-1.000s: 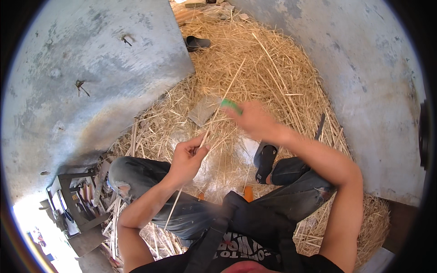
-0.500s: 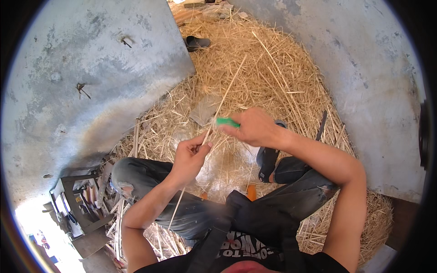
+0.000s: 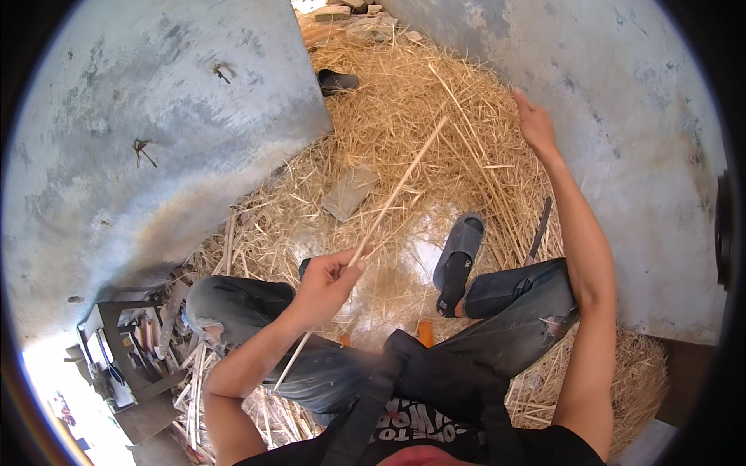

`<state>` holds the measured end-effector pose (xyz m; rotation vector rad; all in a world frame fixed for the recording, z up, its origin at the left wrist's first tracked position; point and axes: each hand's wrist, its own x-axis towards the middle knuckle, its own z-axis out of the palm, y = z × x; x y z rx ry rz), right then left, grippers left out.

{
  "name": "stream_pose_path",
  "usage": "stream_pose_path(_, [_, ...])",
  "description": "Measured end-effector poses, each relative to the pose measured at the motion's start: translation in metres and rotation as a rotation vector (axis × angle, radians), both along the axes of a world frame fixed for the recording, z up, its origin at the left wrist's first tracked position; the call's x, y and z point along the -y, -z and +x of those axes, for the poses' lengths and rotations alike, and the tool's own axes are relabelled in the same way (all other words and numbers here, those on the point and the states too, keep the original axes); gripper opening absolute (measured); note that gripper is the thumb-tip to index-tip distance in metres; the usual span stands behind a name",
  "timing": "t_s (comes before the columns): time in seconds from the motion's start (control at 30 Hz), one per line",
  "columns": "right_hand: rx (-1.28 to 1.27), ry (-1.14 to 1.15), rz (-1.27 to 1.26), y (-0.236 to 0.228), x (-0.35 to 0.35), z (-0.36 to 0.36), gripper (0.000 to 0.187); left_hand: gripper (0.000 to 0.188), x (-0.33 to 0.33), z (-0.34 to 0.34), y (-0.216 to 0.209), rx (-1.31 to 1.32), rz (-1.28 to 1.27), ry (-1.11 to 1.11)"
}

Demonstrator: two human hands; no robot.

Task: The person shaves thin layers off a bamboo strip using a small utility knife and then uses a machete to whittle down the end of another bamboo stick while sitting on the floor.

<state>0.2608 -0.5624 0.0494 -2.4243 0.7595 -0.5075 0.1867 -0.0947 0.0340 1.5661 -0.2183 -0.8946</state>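
A long, thin, pale bamboo strip (image 3: 400,186) slants across the middle, its far tip over the shavings and its near end down by my left thigh. Pinched round it is my left hand (image 3: 330,287), with thumb and fingers closed. My right hand (image 3: 536,128) is stretched out far to the right, close to the grey wall and well apart from the strip. Its fingers are curled; whatever they hold is hidden, and no green shows there now.
Heaped bamboo shavings (image 3: 404,85) cover the floor between two grey walls (image 3: 186,93). A dark sandal (image 3: 338,81) lies at the far side, and a flat grey piece (image 3: 350,194) nearer. A box of tools (image 3: 140,349) stands at lower left. A dark bar (image 3: 540,229) leans at right.
My right hand, which held a green-handled tool against the strip, has swung far out to the right. The left hand keeps its grip, and the strip's far end has tilted rightward.
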Motion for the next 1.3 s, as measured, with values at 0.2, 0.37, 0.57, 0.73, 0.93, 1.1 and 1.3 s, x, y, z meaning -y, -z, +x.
stream_pose_path(0.2, [-0.285,-0.301,0.084,-0.019,-0.084,-0.027,0.072,0.039,0.005,0.011,-0.006,-0.228,-0.089,-0.044])
stream_pose_path(0.37, [-0.522,-0.793,0.193,-0.016,-0.209,-0.062,0.068,0.034,0.012,0.013,-0.004,-0.293,-0.143,-0.069])
stream_pose_path(0.57, [-0.402,-0.894,0.036,-0.006,-0.220,-0.068,0.049,0.032,0.016,0.017,-0.017,-0.227,-0.040,-0.014])
stream_pose_path(0.73, [-0.061,-0.757,-0.092,0.014,-0.180,-0.037,0.066,0.032,0.019,0.019,-0.014,-0.157,-0.014,0.010])
stream_pose_path(0.93, [-0.114,-0.036,0.045,0.001,-0.017,0.003,0.070,0.034,0.006,0.002,-0.014,-0.138,-0.073,0.235])
stream_pose_path(1.1, [-0.100,-0.174,0.072,-0.005,-0.037,-0.022,0.072,0.029,0.001,0.010,0.000,-0.218,-0.205,0.012])
stream_pose_path(1.3, [-0.359,-0.792,0.189,-0.027,-0.200,-0.068,0.063,0.027,0.008,0.013,-0.005,-0.282,-0.305,-0.005])
